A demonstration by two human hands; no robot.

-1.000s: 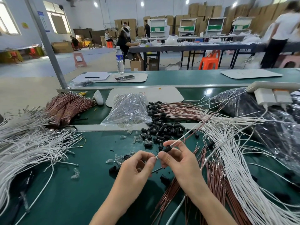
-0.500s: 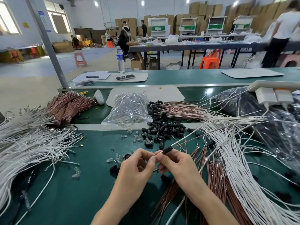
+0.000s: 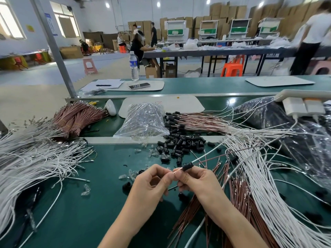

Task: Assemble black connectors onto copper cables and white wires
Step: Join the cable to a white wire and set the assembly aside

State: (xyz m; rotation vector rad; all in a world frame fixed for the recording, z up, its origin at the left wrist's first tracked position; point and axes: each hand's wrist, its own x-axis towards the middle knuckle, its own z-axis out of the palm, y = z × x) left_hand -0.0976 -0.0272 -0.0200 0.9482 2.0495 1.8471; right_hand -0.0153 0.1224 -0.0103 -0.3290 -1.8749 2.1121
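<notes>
Fingertips that stood slightly apart a second ago now meet over the green bench (image 3: pixel 80 212), and the two leads trailing from them lie flatter. At a cable assembly table, a worker's left hand (image 3: pixel 152 183) pinches what looks like the tip of a copper cable (image 3: pixel 223 155) where it pokes from the near end of a black connector (image 3: pixel 187 165), while the right hand (image 3: pixel 197 183) grips that connector between thumb and forefinger. A white wire (image 3: pixel 206 157) leaves the connector's far end beside the cable, both running up and right toward the spread of white wires (image 3: pixel 259 185). The connector sits just above the right forefinger, between the two hands and raised off the bench, with the loose pile of connectors (image 3: pixel 180 144) well beyond it. Seating it well likely calls for keeping both leads straight and side by side, drawing the tip steadily rather than jerking, and holding the housing square so neither terminal bends; whether it has clicked home cannot be told from where I stand
</notes>
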